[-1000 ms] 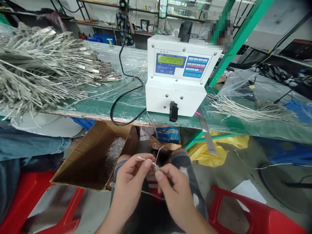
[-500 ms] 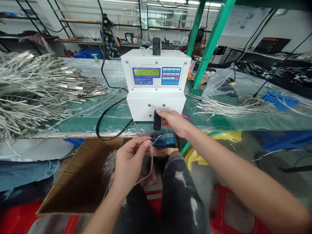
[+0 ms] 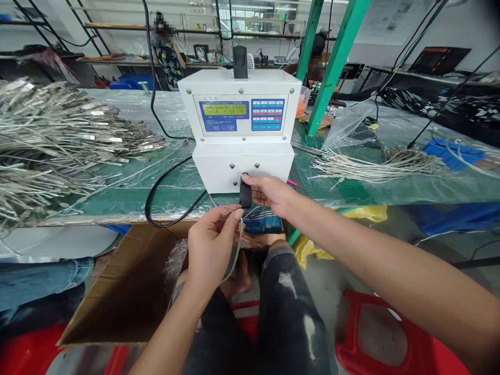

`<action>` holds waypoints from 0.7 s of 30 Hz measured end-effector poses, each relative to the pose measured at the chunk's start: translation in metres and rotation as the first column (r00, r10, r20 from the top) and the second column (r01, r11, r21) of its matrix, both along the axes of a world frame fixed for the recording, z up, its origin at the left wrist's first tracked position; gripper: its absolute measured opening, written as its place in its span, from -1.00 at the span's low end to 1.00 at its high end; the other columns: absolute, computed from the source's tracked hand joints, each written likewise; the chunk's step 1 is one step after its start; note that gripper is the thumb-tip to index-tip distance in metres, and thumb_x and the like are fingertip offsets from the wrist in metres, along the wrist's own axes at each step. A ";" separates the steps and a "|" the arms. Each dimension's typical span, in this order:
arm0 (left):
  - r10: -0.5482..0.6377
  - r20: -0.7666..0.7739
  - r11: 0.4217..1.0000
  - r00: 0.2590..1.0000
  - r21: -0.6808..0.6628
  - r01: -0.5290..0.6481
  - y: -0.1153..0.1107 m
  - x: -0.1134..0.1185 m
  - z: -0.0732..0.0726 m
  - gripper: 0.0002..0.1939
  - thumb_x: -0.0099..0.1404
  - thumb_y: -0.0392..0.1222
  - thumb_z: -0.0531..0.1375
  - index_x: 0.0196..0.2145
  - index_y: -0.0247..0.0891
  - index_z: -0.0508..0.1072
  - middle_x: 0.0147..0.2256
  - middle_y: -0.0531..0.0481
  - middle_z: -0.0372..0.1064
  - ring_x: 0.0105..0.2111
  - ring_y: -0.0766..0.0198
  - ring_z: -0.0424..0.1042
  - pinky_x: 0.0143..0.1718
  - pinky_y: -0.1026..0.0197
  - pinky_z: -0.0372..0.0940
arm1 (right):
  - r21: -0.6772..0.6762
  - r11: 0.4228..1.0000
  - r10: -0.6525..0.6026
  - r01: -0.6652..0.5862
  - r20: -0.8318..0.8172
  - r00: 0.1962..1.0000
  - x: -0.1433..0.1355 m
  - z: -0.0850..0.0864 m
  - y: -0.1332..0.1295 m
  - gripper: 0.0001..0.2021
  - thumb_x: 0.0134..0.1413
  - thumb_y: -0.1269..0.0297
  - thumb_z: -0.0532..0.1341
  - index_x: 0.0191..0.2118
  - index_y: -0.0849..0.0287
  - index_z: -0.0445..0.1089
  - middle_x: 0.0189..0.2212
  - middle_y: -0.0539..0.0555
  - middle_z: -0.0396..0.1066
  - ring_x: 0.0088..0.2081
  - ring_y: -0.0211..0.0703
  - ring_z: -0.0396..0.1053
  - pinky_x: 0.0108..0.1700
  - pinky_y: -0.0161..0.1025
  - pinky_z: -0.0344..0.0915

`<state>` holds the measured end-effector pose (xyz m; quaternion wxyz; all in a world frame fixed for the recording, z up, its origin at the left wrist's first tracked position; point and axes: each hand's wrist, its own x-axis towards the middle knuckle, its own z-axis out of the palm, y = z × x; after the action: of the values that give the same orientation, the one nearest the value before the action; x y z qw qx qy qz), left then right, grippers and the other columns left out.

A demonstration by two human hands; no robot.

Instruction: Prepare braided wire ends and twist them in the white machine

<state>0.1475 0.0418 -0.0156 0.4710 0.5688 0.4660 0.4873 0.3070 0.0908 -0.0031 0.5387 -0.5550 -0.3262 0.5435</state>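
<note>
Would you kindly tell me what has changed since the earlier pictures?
The right hand has let go of the pale cable and gone forward to grasp the black fitting on the white machine. The left hand, still pinching the cable, has moved forward, close to the fitting's lower end. The machine and the cable bundles on the bench look unmoved.

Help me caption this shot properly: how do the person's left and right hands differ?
The left hand pinches a pale cable, while the right hand touches the black part on the white machine. The left hand is lower in view; the right hand is higher. Both are bare.
</note>
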 end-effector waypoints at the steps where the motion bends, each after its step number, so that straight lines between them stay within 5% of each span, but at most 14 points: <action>1: -0.001 -0.011 1.000 1.000 0.009 0.001 0.001 0.002 0.000 -0.90 0.20 -0.14 0.32 -0.40 -0.19 0.60 -0.30 0.06 0.59 -0.42 0.39 0.51 -0.45 0.46 0.45 | -0.014 1.000 -0.002 0.002 -0.009 1.000 0.000 0.000 0.000 -0.90 0.07 0.29 0.32 -0.36 0.19 0.42 -0.48 -0.01 0.46 -0.44 -0.25 0.37 -0.32 -0.30 0.28; 21: 0.111 -0.054 0.991 0.992 0.083 -0.106 0.007 0.011 0.003 -0.88 0.20 -0.14 0.30 -0.41 -0.23 0.57 -0.49 0.07 0.54 -0.54 0.39 0.44 -0.54 0.43 0.34 | 0.017 1.000 0.005 -0.004 -0.040 0.999 0.001 0.002 -0.004 -0.81 0.00 0.19 0.37 -0.40 0.18 0.43 -0.48 0.00 0.46 -0.40 -0.20 0.38 -0.28 -0.25 0.31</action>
<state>0.1582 0.0485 -0.0127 0.4068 0.5750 0.4900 0.5137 0.3078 0.0868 -0.0008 0.5485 -0.5387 -0.3214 0.5528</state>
